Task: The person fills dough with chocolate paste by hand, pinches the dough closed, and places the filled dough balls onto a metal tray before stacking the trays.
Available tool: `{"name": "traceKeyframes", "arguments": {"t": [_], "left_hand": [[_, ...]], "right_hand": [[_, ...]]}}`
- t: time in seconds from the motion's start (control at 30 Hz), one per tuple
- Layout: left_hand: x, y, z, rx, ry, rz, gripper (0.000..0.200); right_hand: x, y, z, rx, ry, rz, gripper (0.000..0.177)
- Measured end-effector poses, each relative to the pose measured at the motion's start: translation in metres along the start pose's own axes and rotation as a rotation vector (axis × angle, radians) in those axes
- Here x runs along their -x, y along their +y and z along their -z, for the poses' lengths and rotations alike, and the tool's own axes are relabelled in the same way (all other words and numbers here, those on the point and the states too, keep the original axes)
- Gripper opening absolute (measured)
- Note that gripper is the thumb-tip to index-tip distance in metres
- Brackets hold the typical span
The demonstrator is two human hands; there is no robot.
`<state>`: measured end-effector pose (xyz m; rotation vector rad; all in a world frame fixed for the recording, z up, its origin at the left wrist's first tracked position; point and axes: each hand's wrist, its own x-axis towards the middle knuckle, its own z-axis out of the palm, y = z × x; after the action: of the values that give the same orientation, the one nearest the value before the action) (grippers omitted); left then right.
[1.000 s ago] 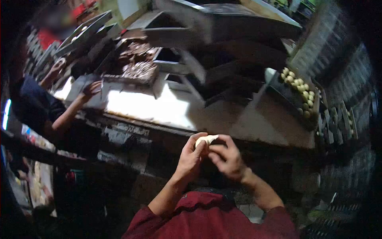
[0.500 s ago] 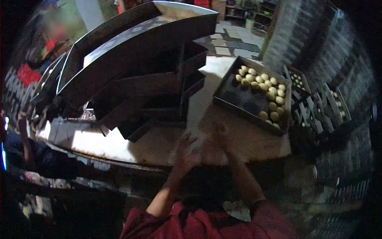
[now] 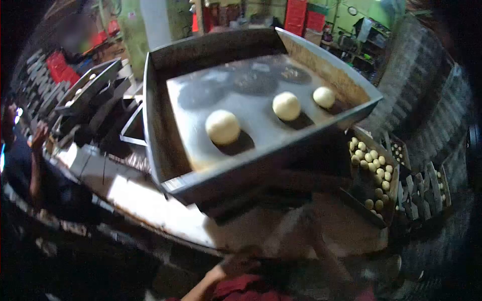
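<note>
My left hand (image 3: pixel 245 257) is low over the front of the table, in shadow and smeared by motion. To its right, my right hand (image 3: pixel 307 226) is over the shaded tabletop, also blurred; I cannot make out its fingers or anything in them. Just beyond both hands rises a stack of metal trays. Three pale dough balls (image 3: pixel 222 127) sit along the near side of the top tray (image 3: pixel 271 148), which has dark patches on its floor. On the right, a second tray (image 3: pixel 362 204) holds many dough balls (image 3: pixel 380 172) in uneven rows.
The pale table (image 3: pixel 143 198) has a curved-looking front edge. More trays with dough balls (image 3: pixel 399 153) stand at the far right, beside slatted racks. Another person's arm (image 3: pixel 37 160) shows at the left, near a further tray (image 3: pixel 93 88).
My view has shifted, so the top tray's floor and three dough balls now show. Both hands appear lower in view, and the right-hand tray appears further right and lower.
</note>
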<state>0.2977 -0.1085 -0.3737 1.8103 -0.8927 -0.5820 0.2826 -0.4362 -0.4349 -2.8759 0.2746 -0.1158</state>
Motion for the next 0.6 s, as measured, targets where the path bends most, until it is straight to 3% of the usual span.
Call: {"name": "traceKeyframes", "arguments": {"t": [0.03, 0.1, 0.17, 0.2, 0.23, 0.27, 0.3, 0.4, 0.47, 0.53, 0.6], "left_hand": [[-0.005, 0.008, 0.017, -0.120, -0.141, -0.120, 0.040], [-0.005, 0.015, 0.053, -0.082, -0.243, -0.200, 0.042], [-0.005, 0.014, 0.079, -0.034, -0.355, -0.282, 0.044], [-0.003, 0.010, 0.088, 0.261, -0.438, -0.105, 0.044], [-0.002, 0.003, 0.095, 0.546, -0.519, 0.089, 0.044], [-0.004, -0.006, 0.102, 0.227, -0.511, -0.007, 0.042], [-0.009, 0.018, 0.123, 0.267, -0.475, -0.128, 0.040], [-0.006, 0.028, 0.132, 0.463, -0.532, 0.063, 0.041], [-0.005, 0.025, 0.123, 0.452, -0.539, 0.044, 0.041], [-0.005, 0.021, 0.111, 0.418, -0.519, 0.004, 0.040], [-0.005, 0.020, 0.101, 0.403, -0.498, -0.003, 0.040]], "right_hand": [[0.020, -0.009, 0.001, 0.067, -0.025, 0.010, 0.031], [0.063, -0.013, 0.021, 0.163, -0.086, -0.022, 0.031], [0.092, -0.011, 0.054, 0.199, -0.222, -0.173, 0.032], [0.101, -0.023, 0.077, 0.049, -0.430, -0.385, 0.032], [0.092, -0.070, 0.140, -0.369, -0.482, -0.539, 0.033], [0.084, -0.080, 0.180, -0.598, -0.476, -0.550, 0.034], [0.076, -0.091, 0.220, -0.827, -0.476, -0.569, 0.035], [0.004, -0.169, 0.373, -0.569, 0.083, 0.194, 0.026], [-0.064, -0.228, 0.422, -0.369, 0.533, 0.100, 0.029], [-0.163, -0.244, 0.437, -0.272, 0.576, 0.449, 0.030], [-0.243, -0.269, 0.407, -0.064, 0.456, 0.562, 0.024]]}}
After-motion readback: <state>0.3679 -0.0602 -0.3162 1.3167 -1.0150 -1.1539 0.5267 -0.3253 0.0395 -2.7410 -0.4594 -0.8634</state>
